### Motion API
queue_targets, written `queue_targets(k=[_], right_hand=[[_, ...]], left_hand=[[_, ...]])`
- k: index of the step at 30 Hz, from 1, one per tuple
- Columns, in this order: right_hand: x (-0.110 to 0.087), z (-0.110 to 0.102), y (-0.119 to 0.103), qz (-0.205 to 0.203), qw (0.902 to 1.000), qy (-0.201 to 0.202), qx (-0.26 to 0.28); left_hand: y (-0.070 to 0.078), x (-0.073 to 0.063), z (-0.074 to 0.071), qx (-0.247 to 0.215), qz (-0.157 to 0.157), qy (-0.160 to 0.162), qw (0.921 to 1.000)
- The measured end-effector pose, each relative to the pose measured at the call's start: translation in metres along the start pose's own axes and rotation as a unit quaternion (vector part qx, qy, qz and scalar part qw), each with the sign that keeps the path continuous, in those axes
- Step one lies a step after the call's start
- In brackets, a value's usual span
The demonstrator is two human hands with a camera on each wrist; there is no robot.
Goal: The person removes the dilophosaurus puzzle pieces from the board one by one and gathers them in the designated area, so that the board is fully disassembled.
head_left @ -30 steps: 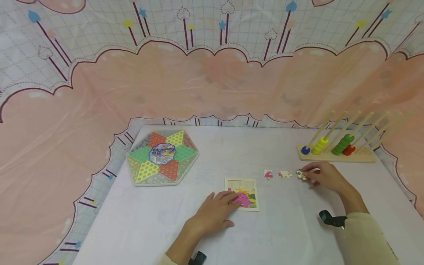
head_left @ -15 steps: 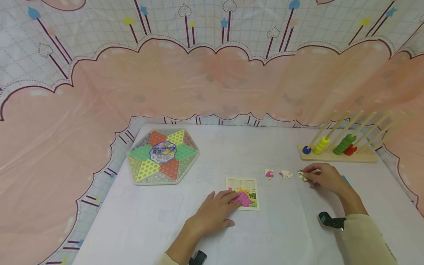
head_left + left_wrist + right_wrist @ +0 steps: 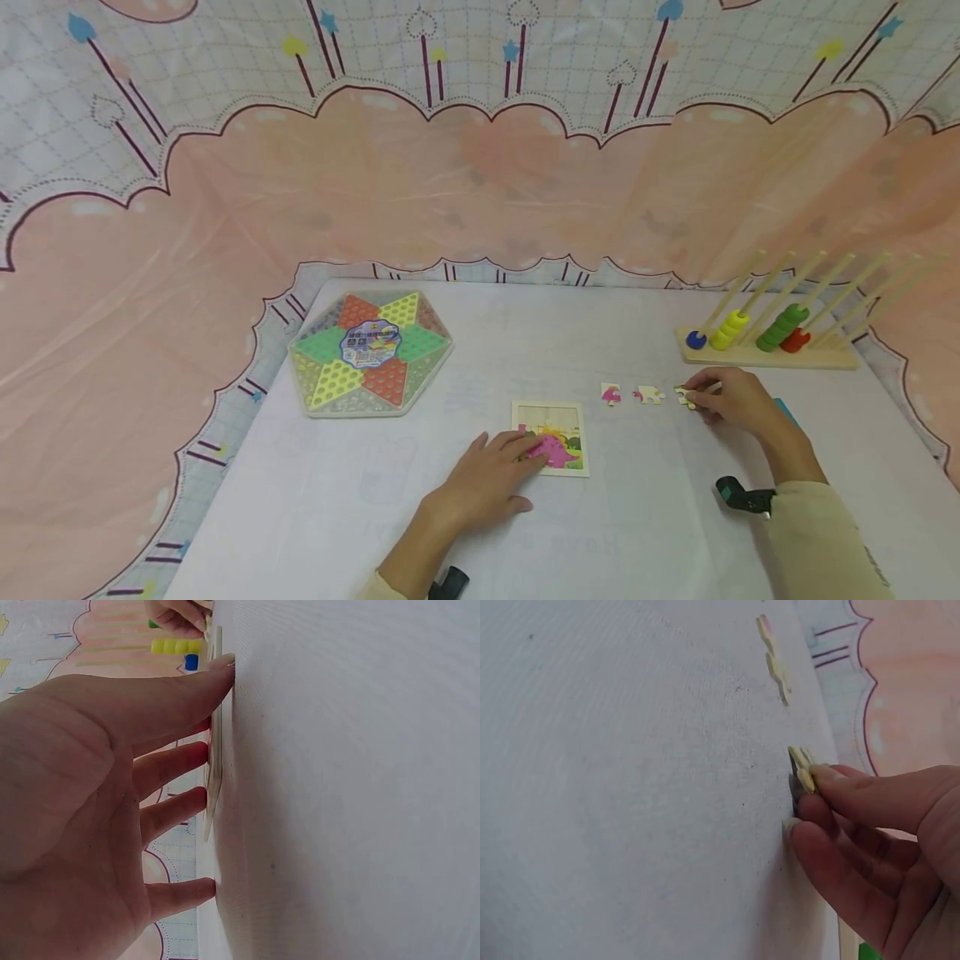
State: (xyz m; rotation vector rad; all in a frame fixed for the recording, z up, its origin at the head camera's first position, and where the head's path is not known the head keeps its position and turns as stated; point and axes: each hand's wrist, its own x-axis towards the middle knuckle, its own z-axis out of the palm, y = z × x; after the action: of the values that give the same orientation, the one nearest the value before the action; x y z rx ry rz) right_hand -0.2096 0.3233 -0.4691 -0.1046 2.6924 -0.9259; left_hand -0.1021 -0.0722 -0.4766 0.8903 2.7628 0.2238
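My right hand pinches a jigsaw puzzle piece between thumb and fingers, at the right end of a short row. In the right wrist view that puzzle piece is tilted, with one edge at or just above the table. To its left lie two more pieces, a white one with a pink patch and one with a pink mushroom-like shape. The fingers of my left hand lie spread on a square framed puzzle board showing a pink dinosaur. In the left wrist view, the fingertips touch the board.
A hexagonal Chinese checkers box lies at the back left of the white table. At the back right stands a wooden bead rack with upright pegs and coloured beads. A patterned cloth hangs behind the table.
The head view has shifted slightly. The right forearm has moved a little to the left while its fingers stay on the piece. The left hand stays on the board.
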Motion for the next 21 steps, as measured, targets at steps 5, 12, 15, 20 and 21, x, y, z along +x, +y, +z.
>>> queue_targets(k=[5, 12, 15, 20, 21], right_hand=[[0.0000, -0.0008, -0.0027, 0.002, 1.0000, -0.006, -0.007], [-0.0001, -0.0010, -0.0017, -0.004, 0.9995, 0.002, -0.031], [0.0001, -0.0006, -0.0003, -0.012, 0.9993, 0.005, -0.035], [0.0008, -0.0010, 0.0003, -0.014, 0.9993, 0.003, -0.036], [0.0008, -0.0012, 0.0002, -0.013, 0.9993, 0.002, -0.036]], left_hand=[[0.0004, -0.0008, -0.0011, -0.003, 0.000, -0.001, 1.0000], [0.0014, -0.0023, -0.0033, -0.003, 0.001, 0.000, 1.0000], [0.0017, -0.0023, -0.0035, -0.002, 0.003, 0.000, 1.0000], [0.0029, -0.0022, -0.0040, -0.013, 0.000, -0.006, 0.9999], [0.0033, -0.0025, -0.0041, -0.018, -0.001, -0.008, 0.9998]])
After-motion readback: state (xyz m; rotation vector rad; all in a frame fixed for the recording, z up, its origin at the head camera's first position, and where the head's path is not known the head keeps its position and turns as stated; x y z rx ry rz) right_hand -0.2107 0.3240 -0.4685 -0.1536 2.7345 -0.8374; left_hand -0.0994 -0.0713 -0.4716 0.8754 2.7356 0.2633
